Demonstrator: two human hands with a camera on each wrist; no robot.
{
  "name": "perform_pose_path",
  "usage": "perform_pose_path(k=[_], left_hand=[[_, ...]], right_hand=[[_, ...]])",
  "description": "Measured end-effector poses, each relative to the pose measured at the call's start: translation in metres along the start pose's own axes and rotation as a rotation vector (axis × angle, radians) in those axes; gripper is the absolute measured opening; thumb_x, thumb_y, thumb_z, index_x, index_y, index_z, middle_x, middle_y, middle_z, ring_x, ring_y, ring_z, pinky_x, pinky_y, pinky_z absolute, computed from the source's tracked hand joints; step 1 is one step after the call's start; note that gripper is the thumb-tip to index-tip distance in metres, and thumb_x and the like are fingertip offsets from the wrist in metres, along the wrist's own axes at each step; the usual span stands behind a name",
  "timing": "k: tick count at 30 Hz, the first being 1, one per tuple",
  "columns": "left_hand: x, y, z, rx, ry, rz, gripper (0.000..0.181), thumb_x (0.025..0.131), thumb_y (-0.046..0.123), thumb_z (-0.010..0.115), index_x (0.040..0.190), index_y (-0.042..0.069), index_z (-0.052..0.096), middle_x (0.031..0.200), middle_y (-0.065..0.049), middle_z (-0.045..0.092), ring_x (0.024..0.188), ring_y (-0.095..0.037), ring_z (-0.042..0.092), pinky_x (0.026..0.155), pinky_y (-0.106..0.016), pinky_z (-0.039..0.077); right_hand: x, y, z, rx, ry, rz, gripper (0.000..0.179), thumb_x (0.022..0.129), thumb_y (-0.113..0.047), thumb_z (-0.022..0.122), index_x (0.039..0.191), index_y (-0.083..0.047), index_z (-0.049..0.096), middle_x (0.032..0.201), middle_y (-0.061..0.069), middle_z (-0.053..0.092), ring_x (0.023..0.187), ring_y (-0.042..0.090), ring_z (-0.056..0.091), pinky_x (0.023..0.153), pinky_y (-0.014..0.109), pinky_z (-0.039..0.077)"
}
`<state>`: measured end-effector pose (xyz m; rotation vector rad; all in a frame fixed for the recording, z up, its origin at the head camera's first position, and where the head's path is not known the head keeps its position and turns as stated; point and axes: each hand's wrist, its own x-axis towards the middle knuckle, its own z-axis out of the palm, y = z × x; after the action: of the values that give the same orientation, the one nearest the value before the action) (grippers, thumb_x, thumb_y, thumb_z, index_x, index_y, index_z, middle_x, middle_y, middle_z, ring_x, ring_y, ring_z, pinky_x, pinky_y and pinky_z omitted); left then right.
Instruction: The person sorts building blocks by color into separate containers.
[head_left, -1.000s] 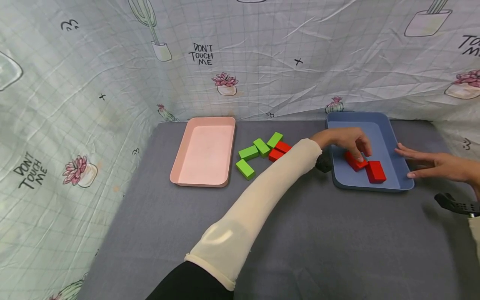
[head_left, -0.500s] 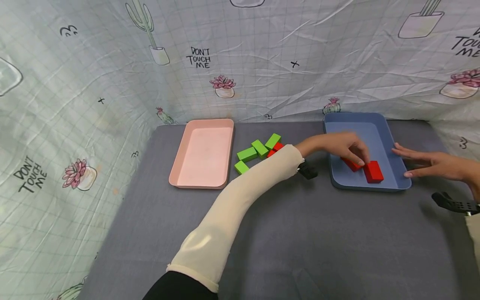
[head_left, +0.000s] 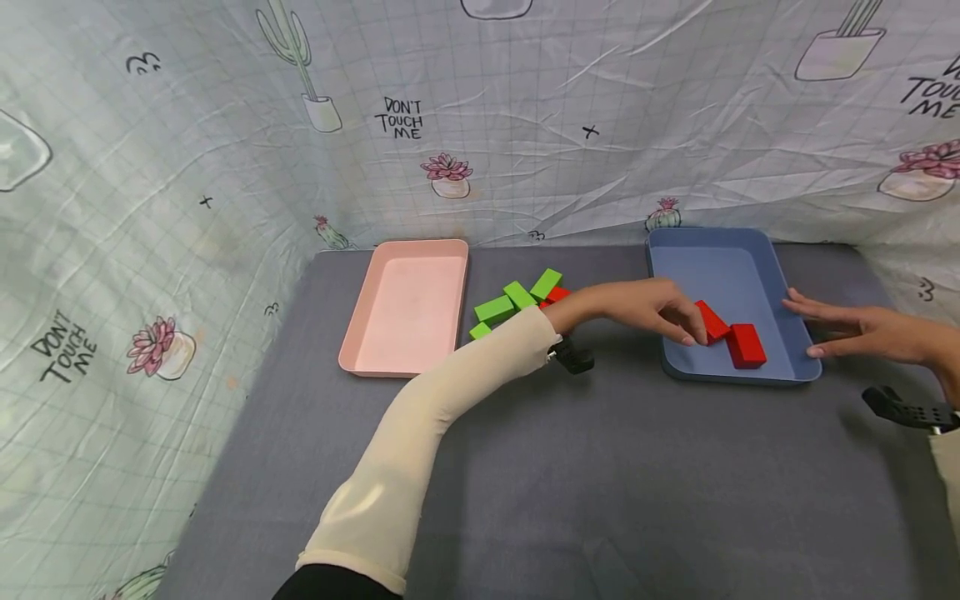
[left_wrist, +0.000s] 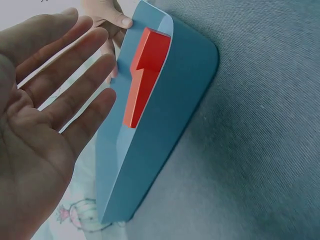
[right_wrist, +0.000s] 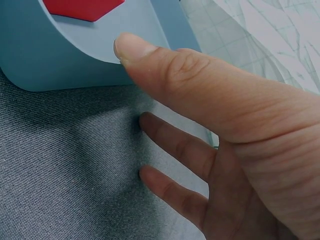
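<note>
My left hand hovers over the near-left rim of the blue tray, holding nothing. In the left wrist view its palm faces the camera and the fingers are loosely extended. Just beyond the fingertips, one red block lies slanted in the tray against a second red block. At the tray's right side is my right hand, fingers extended. The right wrist view shows its thumb at the rim, while the other fingers point toward the cloth below.
A pink tray stands on the left of the grey cloth. Between the trays lie several green blocks and red blocks, partly hidden by my left forearm. A printed curtain hangs behind.
My left hand has let go of the slanted red block, which stays in the blue tray. The hand has drawn back left toward the near rim. My right hand has stayed in place.
</note>
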<state>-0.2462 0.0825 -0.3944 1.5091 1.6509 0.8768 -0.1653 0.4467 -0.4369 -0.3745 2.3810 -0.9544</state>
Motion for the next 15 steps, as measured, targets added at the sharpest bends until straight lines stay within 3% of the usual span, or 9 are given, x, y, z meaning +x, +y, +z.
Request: perform_pose_path(k=[4, 7, 10, 12, 15], left_hand=[[-0.017, -0.001, 0.000, -0.004, 0.024, -0.010, 0.025, 0.099, 0.006, 0.066, 0.121, -0.004, 0.071, 0.122, -0.016, 0.070, 0.107, -0.006, 0.066, 0.098, -0.020, 0.049], [-0.028, -0.003, 0.000, -0.013, 0.038, -0.019, 0.026, 0.099, 0.006, 0.066, 0.122, -0.005, 0.070, 0.123, -0.016, 0.070, 0.109, -0.008, 0.066, 0.099, -0.021, 0.050], [-0.038, -0.007, 0.000, -0.020, 0.051, -0.008, 0.026, 0.099, 0.005, 0.066, 0.121, -0.006, 0.070, 0.122, -0.018, 0.070, 0.110, -0.015, 0.067, 0.100, -0.023, 0.050], [-0.045, -0.010, 0.000, -0.032, 0.065, -0.009, 0.025, 0.099, 0.005, 0.066, 0.121, -0.006, 0.070, 0.122, -0.018, 0.070, 0.111, -0.017, 0.067, 0.100, -0.025, 0.050], [-0.057, -0.013, -0.002, -0.028, 0.098, 0.004, 0.025, 0.099, 0.005, 0.067, 0.121, -0.005, 0.070, 0.122, -0.020, 0.069, 0.110, -0.017, 0.068, 0.101, -0.028, 0.051]], right_hand=[[0.001, -0.001, 0.000, 0.003, -0.002, 0.009, 0.088, 0.098, -0.009, 0.065, 0.163, -0.010, 0.006, 0.166, 0.011, -0.022, 0.145, 0.059, -0.010, 0.102, 0.086, 0.005], [0.001, -0.002, -0.001, 0.008, -0.004, 0.014, 0.088, 0.098, -0.009, 0.065, 0.163, -0.008, 0.006, 0.164, 0.021, -0.021, 0.145, 0.058, -0.010, 0.103, 0.085, 0.006], [0.001, 0.000, 0.000, 0.008, -0.004, 0.015, 0.088, 0.098, -0.009, 0.065, 0.163, -0.010, 0.006, 0.166, 0.014, -0.022, 0.146, 0.058, -0.010, 0.103, 0.085, 0.005], [0.000, 0.001, 0.000, 0.005, 0.001, 0.010, 0.088, 0.098, -0.010, 0.065, 0.164, -0.012, 0.006, 0.166, -0.005, -0.021, 0.148, 0.054, -0.010, 0.103, 0.085, 0.005], [0.000, 0.003, 0.002, -0.007, 0.014, -0.014, 0.086, 0.099, -0.009, 0.064, 0.164, -0.014, 0.008, 0.154, -0.036, -0.009, 0.152, 0.006, -0.015, 0.104, 0.085, 0.005]])
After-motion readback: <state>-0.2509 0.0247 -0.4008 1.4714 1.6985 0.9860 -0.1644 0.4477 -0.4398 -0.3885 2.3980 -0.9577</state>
